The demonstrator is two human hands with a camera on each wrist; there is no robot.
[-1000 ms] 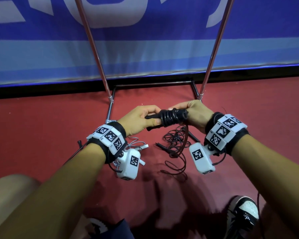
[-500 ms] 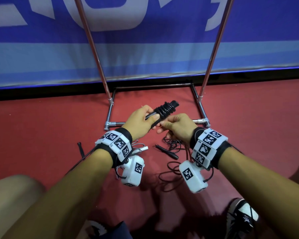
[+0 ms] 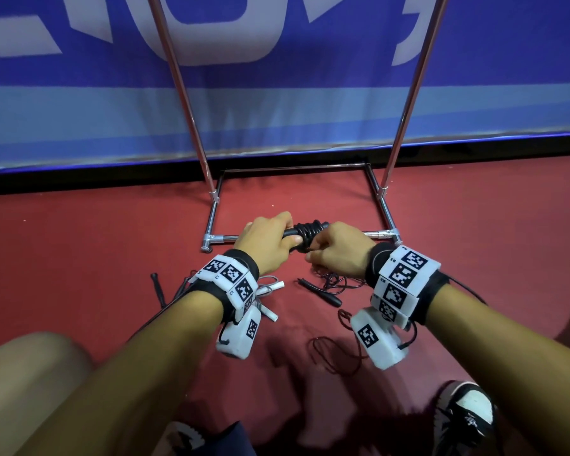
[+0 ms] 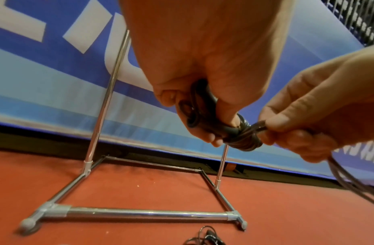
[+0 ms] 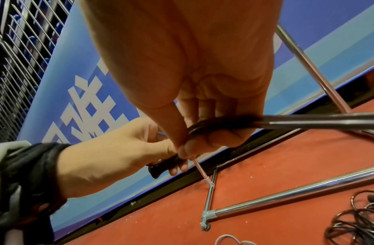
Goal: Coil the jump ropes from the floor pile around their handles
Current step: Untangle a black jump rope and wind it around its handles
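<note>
My left hand (image 3: pixel 270 238) grips a pair of black jump-rope handles (image 4: pixel 205 116) held level above the red floor. Dark rope is wound in several tight turns (image 3: pixel 308 230) around them. My right hand (image 3: pixel 336 255) pinches the loose rope (image 5: pixel 286 123) right beside the coil (image 4: pixel 242 137); the cord trails from it down to the floor. Another black handle (image 3: pixel 320 292) with tangled thin rope (image 3: pixel 339 281) lies under my right hand. A white-handled rope (image 3: pixel 270 289) lies under my left wrist.
A chrome rack base (image 3: pixel 221 239) with two slanting poles (image 3: pixel 185 93) stands just beyond my hands, before a blue banner (image 3: pixel 277 120). Black handles (image 3: pixel 158 287) lie at left. Loose reddish rope loops (image 3: pixel 336 353) lie near my right shoe (image 3: pixel 464 419). My knee (image 3: pixel 30 373) is at lower left.
The wrapped handles have swung from tilted up-right to level. My right hand has come back up beside the coil, drawing more rope off the floor.
</note>
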